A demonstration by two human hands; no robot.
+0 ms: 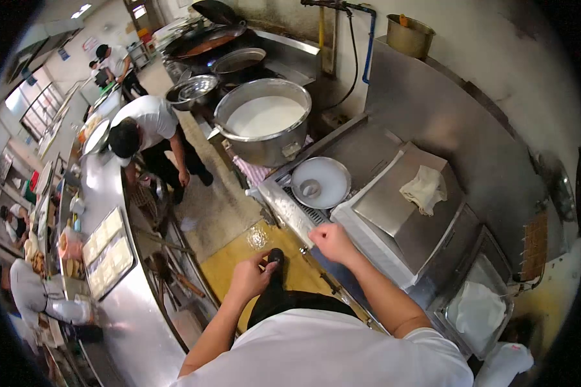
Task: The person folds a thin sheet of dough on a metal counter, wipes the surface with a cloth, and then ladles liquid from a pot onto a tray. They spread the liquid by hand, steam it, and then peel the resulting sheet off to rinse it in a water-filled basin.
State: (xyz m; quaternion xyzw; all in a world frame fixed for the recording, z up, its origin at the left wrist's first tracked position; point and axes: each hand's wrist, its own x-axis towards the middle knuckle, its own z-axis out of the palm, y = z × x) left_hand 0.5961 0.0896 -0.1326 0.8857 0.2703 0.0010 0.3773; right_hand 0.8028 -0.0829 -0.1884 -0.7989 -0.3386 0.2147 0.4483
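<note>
My left hand [250, 278] hangs in front of me over the yellow floor, its fingers loosely curled and apart, with nothing visible in it. Below it shows my black shoe [275, 257]. My right hand [333, 242] is closed in a fist beside the steel counter, and nothing sticks out of it. Just beyond that fist stands a round metal basin [344, 169] of white liquid, with a small metal cup [310, 188] in it. Farther back is a big metal pot [271, 153] holding more white liquid.
A folded cloth [425, 189] lies on a steel cover [394, 206] to my right. Nearer is a tray [444, 315] with white cloth. On the left, a long steel counter [119, 316] carries trays of pale squares [110, 251]; a person [150, 126] bends over its far end.
</note>
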